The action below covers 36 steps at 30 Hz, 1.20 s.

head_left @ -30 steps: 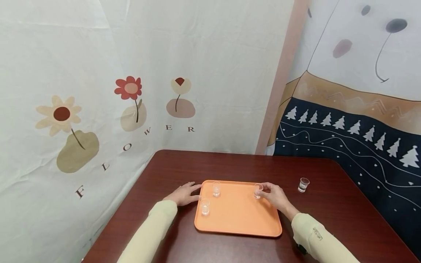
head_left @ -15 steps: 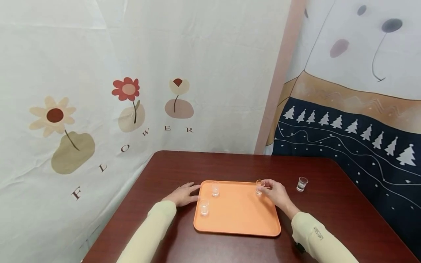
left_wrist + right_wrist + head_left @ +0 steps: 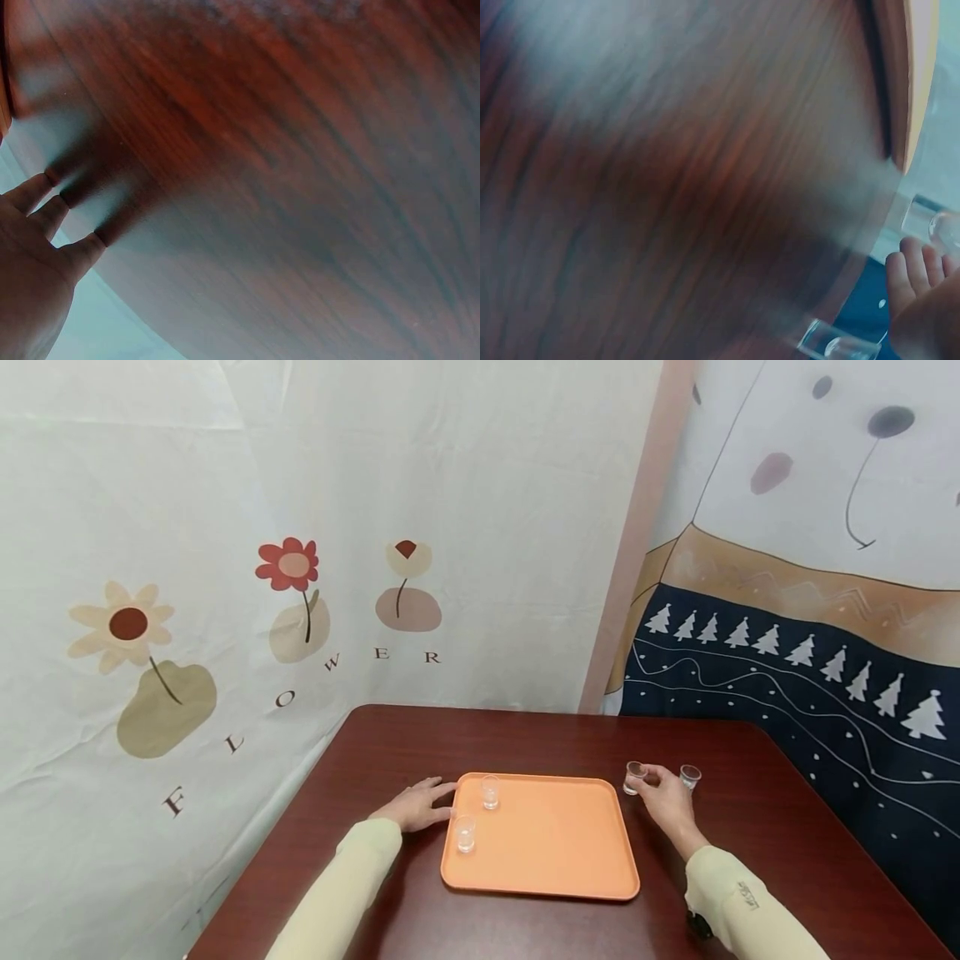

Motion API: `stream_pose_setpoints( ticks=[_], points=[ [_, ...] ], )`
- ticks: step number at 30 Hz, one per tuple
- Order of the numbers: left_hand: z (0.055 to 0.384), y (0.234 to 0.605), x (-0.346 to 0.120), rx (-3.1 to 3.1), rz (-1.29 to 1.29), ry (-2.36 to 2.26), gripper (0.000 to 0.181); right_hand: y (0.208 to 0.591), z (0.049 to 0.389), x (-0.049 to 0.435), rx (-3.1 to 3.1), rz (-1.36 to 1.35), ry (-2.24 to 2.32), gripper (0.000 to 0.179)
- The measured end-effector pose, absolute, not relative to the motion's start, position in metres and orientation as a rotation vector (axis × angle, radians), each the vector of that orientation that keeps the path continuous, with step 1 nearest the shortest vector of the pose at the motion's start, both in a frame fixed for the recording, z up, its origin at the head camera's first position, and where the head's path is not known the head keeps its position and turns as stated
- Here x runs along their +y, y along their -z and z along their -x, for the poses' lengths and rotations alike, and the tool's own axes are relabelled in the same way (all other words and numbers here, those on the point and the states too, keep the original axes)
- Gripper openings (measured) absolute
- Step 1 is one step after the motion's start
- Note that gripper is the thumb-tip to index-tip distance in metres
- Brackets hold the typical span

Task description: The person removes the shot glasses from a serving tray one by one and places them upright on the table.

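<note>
The person's right grip (image 3: 666, 799) is closing thumb and fingers on a clear glass (image 3: 634, 778), so the step in hand is apparently the shifting of that one glass between the orange tray (image 3: 551, 860) and the surface (image 3: 525, 739) to its right. The next move is calling, I judge, for a light, steady pinch that is keeping the glass upright and clear of both the tray's rim and the spare glass (image 3: 691, 775) beyond the hand. The pinched glass is sitting at the fingertips, on the left side of the right grip, just outside the tray's far right corner; whether its base is touching the surface, I cannot tell. The spare glass is standing on the other side of that grip, its lower part being hidden by the hand. Across the tray, the left grip (image 3: 411, 806) is holding nothing; its fingers are spreading apart and reaching the tray's left rim, seemingly touching it and perhaps steadying it. Two more glasses are standing upright inside the tray: the farther glass (image 3: 490, 792) near the far left corner, the nearer glass (image 3: 465, 835) beside the left rim.
</note>
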<state>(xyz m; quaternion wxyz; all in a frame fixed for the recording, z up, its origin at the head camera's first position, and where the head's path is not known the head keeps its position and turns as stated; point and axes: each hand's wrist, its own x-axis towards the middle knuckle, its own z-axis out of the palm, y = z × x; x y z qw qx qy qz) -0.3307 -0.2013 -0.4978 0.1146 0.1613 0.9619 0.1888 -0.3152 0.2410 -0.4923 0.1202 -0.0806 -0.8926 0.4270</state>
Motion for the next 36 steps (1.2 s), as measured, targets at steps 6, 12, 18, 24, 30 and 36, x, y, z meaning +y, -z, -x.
stream_pose_setpoints(
  ticks=[6,12,18,24,30,36],
  points=[
    [0.329,0.496,-0.200,2.822,-0.452,-0.545,0.061,0.493,0.310,0.255,-2.631,0.336,-1.173,0.049],
    [0.329,0.496,-0.200,2.825,-0.455,-0.541,0.061,0.496,0.308,0.262,-2.638,0.374,-1.139,0.048],
    [0.328,0.496,-0.200,2.827,-0.448,-0.533,0.061,0.499,0.313,0.260,-2.613,0.399,-1.138,0.045],
    [0.329,0.496,-0.200,2.824,-0.457,-0.531,0.063,0.503,0.321,0.256,-2.587,0.424,-1.140,0.044],
    [0.329,0.497,-0.199,2.829,-0.455,-0.524,0.063,0.504,0.328,0.255,-2.571,0.405,-1.155,0.044],
    [0.330,0.497,-0.200,2.828,-0.448,-0.524,0.063,0.503,0.332,0.254,-2.574,0.398,-1.191,0.045]
  ],
)
